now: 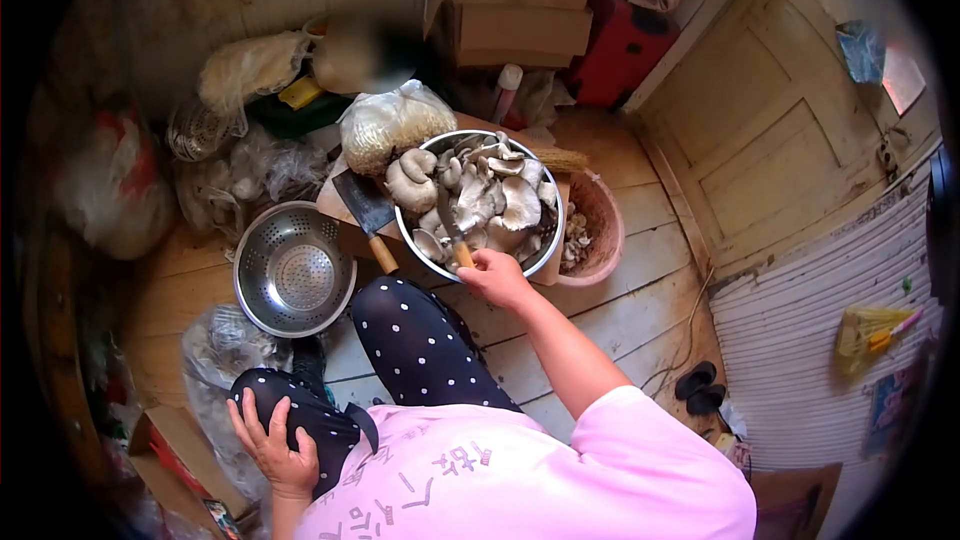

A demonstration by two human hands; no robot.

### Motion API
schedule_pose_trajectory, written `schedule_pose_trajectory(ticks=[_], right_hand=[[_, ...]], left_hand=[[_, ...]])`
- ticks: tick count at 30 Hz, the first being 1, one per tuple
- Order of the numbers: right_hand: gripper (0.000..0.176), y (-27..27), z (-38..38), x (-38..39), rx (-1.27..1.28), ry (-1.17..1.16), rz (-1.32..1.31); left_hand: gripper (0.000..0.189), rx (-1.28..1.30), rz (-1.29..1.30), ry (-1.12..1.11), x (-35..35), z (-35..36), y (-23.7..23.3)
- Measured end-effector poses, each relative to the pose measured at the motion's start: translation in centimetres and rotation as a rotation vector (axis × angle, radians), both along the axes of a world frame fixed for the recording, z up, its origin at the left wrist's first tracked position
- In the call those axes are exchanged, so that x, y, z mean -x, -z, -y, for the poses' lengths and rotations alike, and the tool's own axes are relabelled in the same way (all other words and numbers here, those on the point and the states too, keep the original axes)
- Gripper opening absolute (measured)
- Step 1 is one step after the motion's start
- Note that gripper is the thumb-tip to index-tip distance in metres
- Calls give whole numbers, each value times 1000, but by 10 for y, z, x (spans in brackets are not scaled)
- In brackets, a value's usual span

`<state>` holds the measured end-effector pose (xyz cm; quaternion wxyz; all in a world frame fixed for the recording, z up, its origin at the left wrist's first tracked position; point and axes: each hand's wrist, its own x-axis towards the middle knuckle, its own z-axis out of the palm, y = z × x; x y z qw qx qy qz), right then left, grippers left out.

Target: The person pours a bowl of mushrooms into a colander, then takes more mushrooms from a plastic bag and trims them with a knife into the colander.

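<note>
My right hand [490, 277] is closed around the wooden handle of a knife [449, 218], whose blade lies over the mushrooms [520, 202] at the near side of a metal bowl [553, 258]. My left hand [277, 443] rests on my left knee, fingers apart, holding nothing. Left of the bowl, a cleaver [365, 205] with a wooden handle lies on a low board. A bag [395, 122] of pale contents sits behind the bowl, touching the mushroom pile's left side.
A metal colander [300, 270] stands on the floor at left, near plastic bags [225, 360]. Right of the bowl is a pink basin [605, 245] with mushroom pieces. Cardboard boxes [525, 5] and a red suitcase [625, 50] stand behind. Black slippers [700, 388] lie at right.
</note>
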<state>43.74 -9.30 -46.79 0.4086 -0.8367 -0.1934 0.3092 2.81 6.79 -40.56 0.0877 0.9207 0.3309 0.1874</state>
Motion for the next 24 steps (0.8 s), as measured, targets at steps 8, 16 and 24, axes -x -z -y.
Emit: schedule_pose_trajectory(ticks=[8, 16, 24], right_hand=[[19, 19, 67, 3, -721, 622, -179], [30, 61, 67, -9, -610, 1174, -478], [22, 89, 54, -33, -466, 1078, -606]], left_hand=[[46, 33, 6, 11, -4, -1, -2], [46, 20, -3, 14, -5, -2, -3], [28, 132, 67, 15, -2, -5, -5]])
